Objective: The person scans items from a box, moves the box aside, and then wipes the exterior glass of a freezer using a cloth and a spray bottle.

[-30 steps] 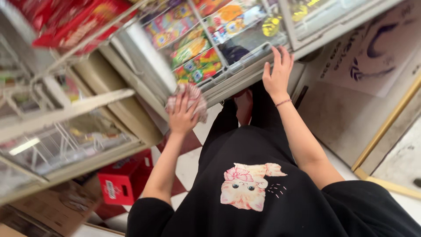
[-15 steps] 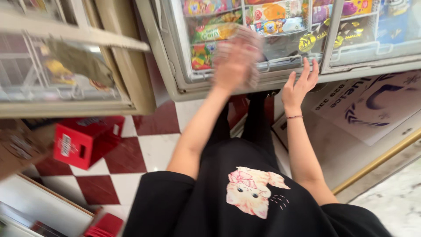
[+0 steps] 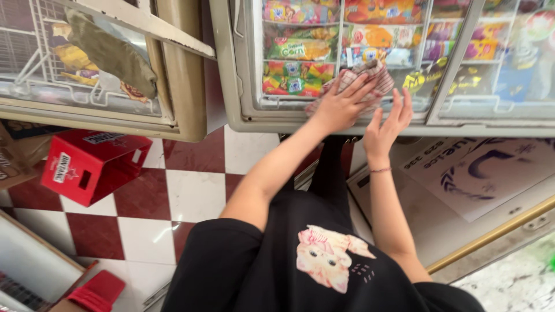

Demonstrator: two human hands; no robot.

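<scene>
My checkered cloth [image 3: 370, 78] lies on the freezer's glass lid [image 3: 300, 58], near its front rim. Left of the freezer, a red crate [image 3: 87, 164] sits on the red-and-white tiled floor [image 3: 191, 193].

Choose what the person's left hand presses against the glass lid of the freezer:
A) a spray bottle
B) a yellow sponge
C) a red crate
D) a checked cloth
D: the left hand lies flat on a crumpled checked cloth against the freezer's glass lid, with the right hand beside it.

Shop: glass-topped freezers [image 3: 289, 75] of packaged treats
</scene>
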